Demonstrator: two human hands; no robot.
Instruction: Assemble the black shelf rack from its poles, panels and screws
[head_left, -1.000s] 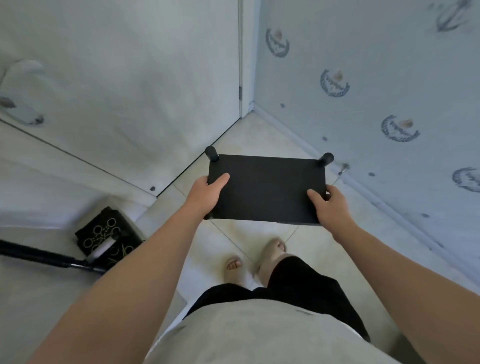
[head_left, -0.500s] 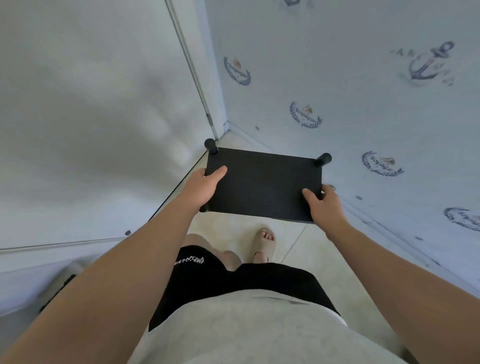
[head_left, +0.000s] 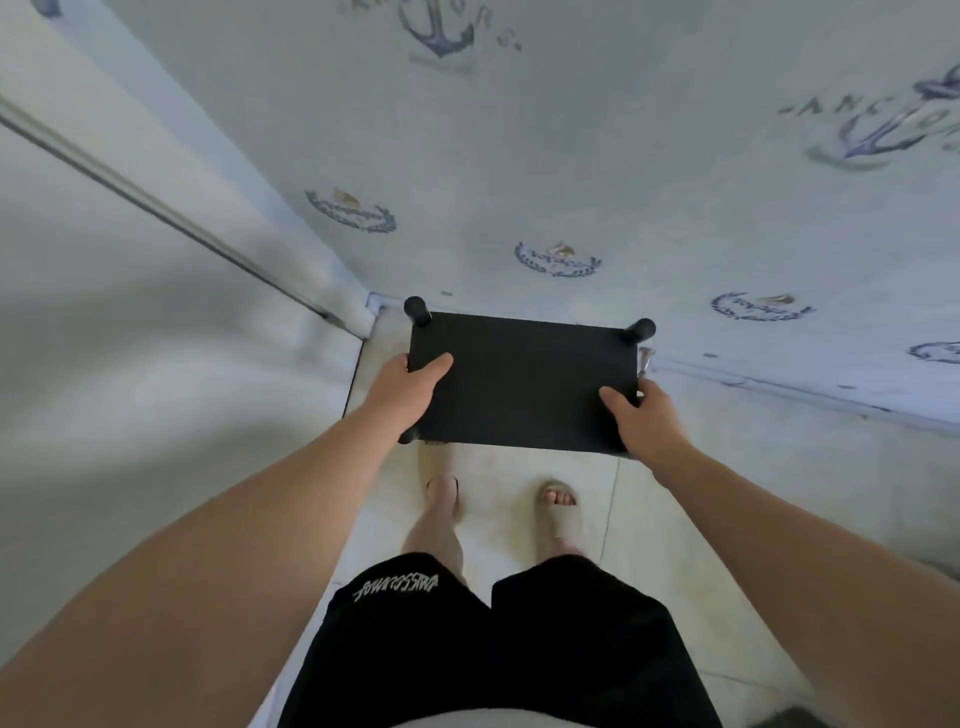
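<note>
- The rack (head_left: 524, 384) sits at frame centre, top panel level, with its long axis running left to right. The panel hides whether its feet touch the floor (head_left: 519, 483).
- Your left grip (head_left: 405, 387) clasps the left short edge, thumb on top. Your right grip (head_left: 644, 415) clasps the right short edge, nearer the lower corner.
- The rack lies between both grips, equally near each.
- The wall corner (head_left: 371, 306) lies just beyond the upper-left pole (head_left: 417, 310), so the placing move likely runs forward and left.

Black shelf rack (head_left: 524, 384), black shorts (head_left: 498, 639), pale-blue anchor-and-wreath patterned wall (head_left: 571, 156), beige sandals (head_left: 560, 519).
</note>
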